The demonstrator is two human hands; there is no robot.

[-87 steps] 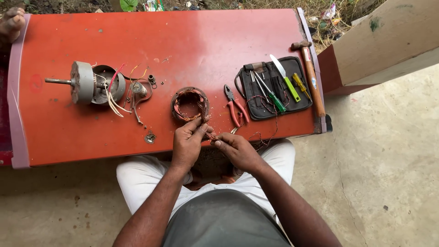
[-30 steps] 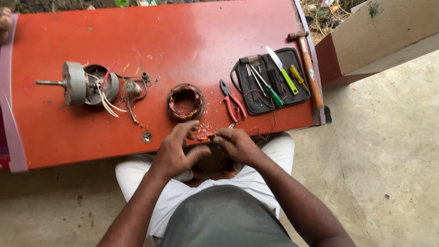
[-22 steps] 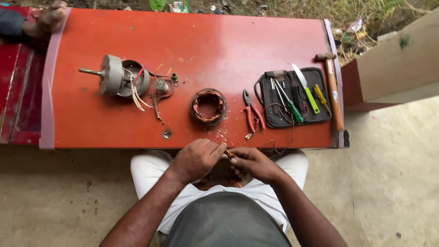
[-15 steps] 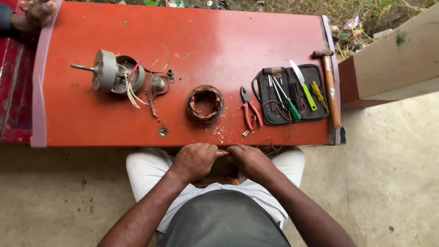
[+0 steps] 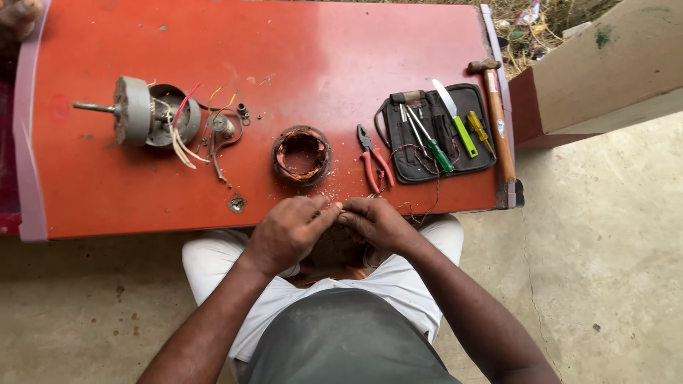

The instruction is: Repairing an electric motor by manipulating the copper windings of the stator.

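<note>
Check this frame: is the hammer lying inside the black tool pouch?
No, the hammer lies on the red table just beside the black tool pouch.

A single head-worn camera looks steeply down from above the seated person, fairly near, facing the red surface [image 5: 284, 43] beyond their lap.

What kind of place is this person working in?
Probably an informal outdoor repair spot. A red table stands on bare concrete, with dry grass beyond it. On it lie a taken-apart motor, a copper winding, pliers and a tool pouch.
</note>
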